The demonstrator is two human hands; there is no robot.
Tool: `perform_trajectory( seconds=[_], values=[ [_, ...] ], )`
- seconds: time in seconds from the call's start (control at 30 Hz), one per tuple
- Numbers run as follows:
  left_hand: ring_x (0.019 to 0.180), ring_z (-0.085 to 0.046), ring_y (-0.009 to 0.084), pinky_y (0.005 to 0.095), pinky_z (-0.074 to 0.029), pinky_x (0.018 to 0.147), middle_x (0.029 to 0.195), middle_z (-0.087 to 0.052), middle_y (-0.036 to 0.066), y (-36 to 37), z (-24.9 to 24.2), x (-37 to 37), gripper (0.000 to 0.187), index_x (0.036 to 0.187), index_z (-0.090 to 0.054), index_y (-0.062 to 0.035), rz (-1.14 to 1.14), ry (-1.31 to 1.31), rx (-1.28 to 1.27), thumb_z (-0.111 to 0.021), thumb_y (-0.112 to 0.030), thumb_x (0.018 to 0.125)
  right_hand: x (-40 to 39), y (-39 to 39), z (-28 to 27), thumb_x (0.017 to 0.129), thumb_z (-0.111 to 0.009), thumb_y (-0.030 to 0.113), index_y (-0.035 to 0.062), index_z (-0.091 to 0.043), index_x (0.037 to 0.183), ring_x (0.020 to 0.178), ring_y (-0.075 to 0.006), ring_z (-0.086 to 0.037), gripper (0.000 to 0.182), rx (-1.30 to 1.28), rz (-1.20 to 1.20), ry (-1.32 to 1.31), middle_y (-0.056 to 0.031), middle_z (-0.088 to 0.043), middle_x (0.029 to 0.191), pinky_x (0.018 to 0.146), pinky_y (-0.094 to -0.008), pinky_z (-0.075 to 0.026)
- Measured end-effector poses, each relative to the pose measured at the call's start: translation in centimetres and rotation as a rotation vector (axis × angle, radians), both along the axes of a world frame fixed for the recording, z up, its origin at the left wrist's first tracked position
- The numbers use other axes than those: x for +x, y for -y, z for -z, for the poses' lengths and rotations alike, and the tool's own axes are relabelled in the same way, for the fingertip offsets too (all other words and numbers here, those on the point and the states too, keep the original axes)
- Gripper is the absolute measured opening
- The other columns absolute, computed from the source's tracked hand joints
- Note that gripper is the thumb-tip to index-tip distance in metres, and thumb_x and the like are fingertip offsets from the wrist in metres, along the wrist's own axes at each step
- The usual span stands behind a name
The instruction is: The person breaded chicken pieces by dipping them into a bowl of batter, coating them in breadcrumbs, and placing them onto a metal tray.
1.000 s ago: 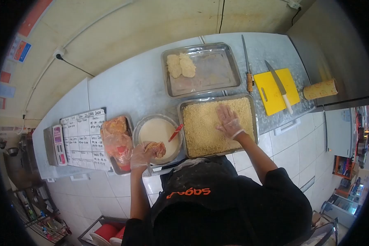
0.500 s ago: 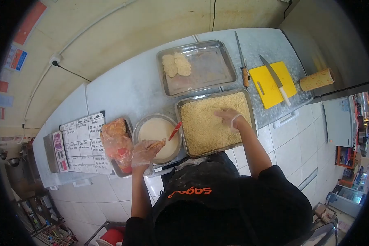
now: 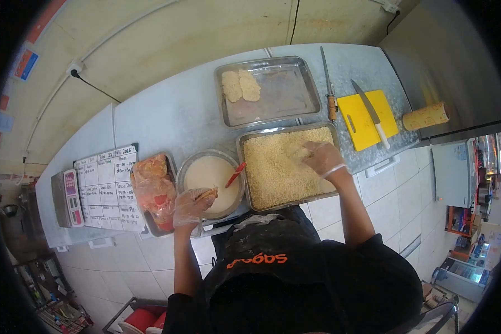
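Observation:
My left hand (image 3: 190, 209), in a clear plastic glove, is closed on an orange-brown piece of meat (image 3: 208, 196) at the near-left rim of a bowl of pale batter (image 3: 206, 173). A red-handled utensil (image 3: 235, 175) leans in that bowl. Over the right part of a metal tray of breadcrumbs (image 3: 273, 167), my gloved right hand (image 3: 324, 158) has its fingers curled around some crumbs, with loose crumbs blurred at the fingertips. Left of the bowl, a smaller tray holds orange marinated meat (image 3: 152, 167), partly under a plastic bag (image 3: 156, 192).
Behind the crumbs, a metal tray (image 3: 284, 116) carries two breaded pieces (image 3: 241, 86). To its right lie a sharpening steel (image 3: 330, 83), a knife (image 3: 367, 103) on a yellow cutting board (image 3: 353, 131), and a roll (image 3: 426, 116). A written whiteboard (image 3: 108, 189) and a scale (image 3: 71, 192) are at left.
My right hand has risen from lying on the crumbs, its fingers now curled in. My left hand stays by the bowl with the meat, slightly left of before. The whole view has shifted a little.

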State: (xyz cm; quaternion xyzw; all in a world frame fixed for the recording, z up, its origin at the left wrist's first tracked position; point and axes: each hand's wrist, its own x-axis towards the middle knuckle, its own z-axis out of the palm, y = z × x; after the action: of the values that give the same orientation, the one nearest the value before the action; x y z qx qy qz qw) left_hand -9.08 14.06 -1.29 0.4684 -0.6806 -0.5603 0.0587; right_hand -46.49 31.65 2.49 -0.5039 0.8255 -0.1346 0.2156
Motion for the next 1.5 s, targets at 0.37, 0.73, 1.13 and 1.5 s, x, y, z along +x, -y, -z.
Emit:
perform_trajectory(
  seconds=[0.37, 0.73, 1.13, 1.5],
  values=[
    [0.071, -0.067, 0.0149, 0.0316, -0.051, 0.069, 0.078, -0.072, 0.010, -0.6, -2.7, -0.6, 0.029, 0.102, -0.076, -0.0027, -0.053, 0.147, -0.142, -0.070, -0.023, 0.081, -3.5, -0.5, -1.8, 0.076, -0.076, 0.022, 0.0062, -0.072, 0.107, 0.087, -0.0382, -0.066, 0.035, 0.000, -0.201, 0.101, -0.0228, -0.068, 0.093, 0.079, -0.0421, -0.053],
    [0.071, -0.068, 0.0196, 0.0352, -0.052, 0.066, 0.079, -0.072, 0.014, -0.2, -2.9, -0.3, 0.024, 0.102, -0.076, -0.0037, -0.113, 0.311, -0.264, -0.066, -0.016, 0.085, -10.0, 15.1, -2.7, 0.077, -0.080, 0.022, 0.0104, -0.072, 0.115, 0.081, -0.0292, -0.069, 0.040, 0.129, -0.439, 0.180, -0.0178, -0.072, 0.094, 0.081, -0.0357, -0.053],
    [0.065, -0.062, 0.0093, 0.0249, -0.050, 0.061, 0.075, -0.070, 0.005, -0.8, -2.8, 0.2, 0.018, 0.101, -0.075, 0.0019, -0.367, 0.234, -0.008, -0.070, -0.005, 0.085, -19.6, 33.8, 13.8, 0.077, -0.079, 0.022, 0.0099, -0.059, 0.130, 0.111, -0.0357, -0.062, 0.058, 0.082, -0.523, 0.018, -0.0200, -0.065, 0.121, 0.099, -0.0415, -0.046],
    [0.074, -0.067, 0.0187, 0.0336, -0.052, 0.070, 0.083, -0.072, 0.012, 1.4, 0.8, 0.5, 0.021, 0.103, -0.074, -0.0034, -0.359, 0.153, -0.297, -0.067, -0.015, 0.087, -0.7, 21.2, 9.6, 0.097, -0.054, 0.033, 0.0077, -0.067, 0.113, 0.100, -0.0348, -0.064, 0.033, -0.411, -0.699, 0.332, -0.0192, -0.067, 0.109, 0.089, -0.0422, -0.050]
  ],
)
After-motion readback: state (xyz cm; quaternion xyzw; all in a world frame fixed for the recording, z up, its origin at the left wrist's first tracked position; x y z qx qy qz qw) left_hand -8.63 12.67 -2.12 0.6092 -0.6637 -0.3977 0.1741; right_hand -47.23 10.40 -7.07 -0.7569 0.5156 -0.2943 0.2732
